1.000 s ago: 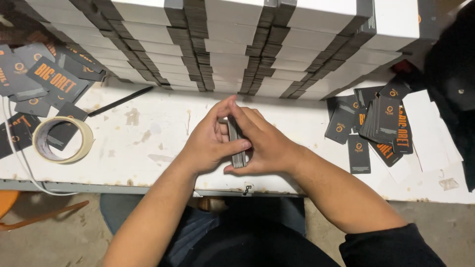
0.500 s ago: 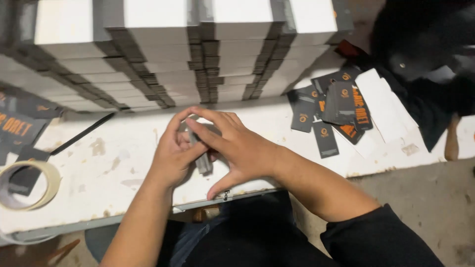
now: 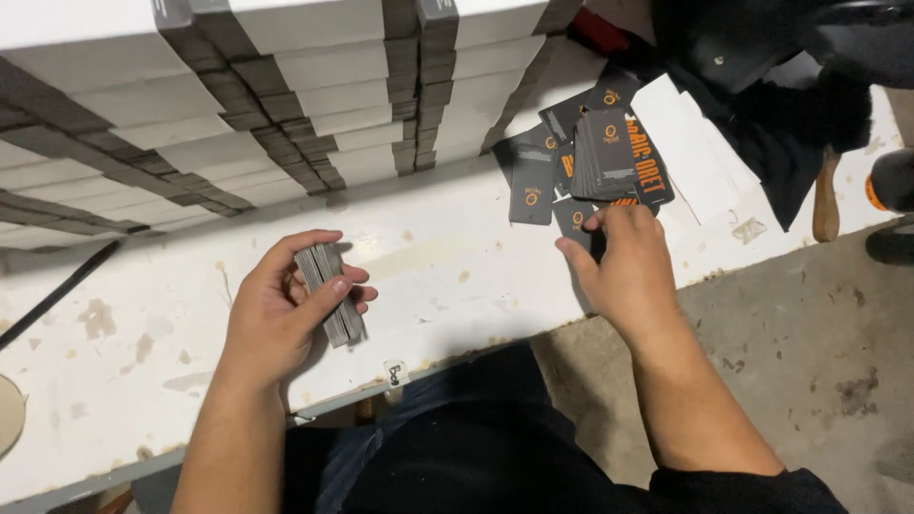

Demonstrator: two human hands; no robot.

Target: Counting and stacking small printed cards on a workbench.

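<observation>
My left hand [image 3: 286, 314] grips a thick stack of dark grey cards [image 3: 328, 293] edge-on, just above the white table [image 3: 457, 266]. My right hand [image 3: 624, 257] has reached to the right and rests its fingertips on a loose pile of dark tags with orange marks [image 3: 600, 157] lying on the table. Its fingers are spread over the nearest tags; I cannot tell whether it has pinched one.
Rows of white boxes with dark bands [image 3: 286, 105] are stacked along the back of the table. White sheets [image 3: 705, 152] lie right of the tags, beside a black garment [image 3: 771, 86]. A black rod [image 3: 57, 290] lies at the left. The concrete floor [image 3: 809, 362] is to the right.
My hands were together on the card stack. The right hand has let go and moved right to the tag pile; the left keeps the stack. The camera has swung right.
</observation>
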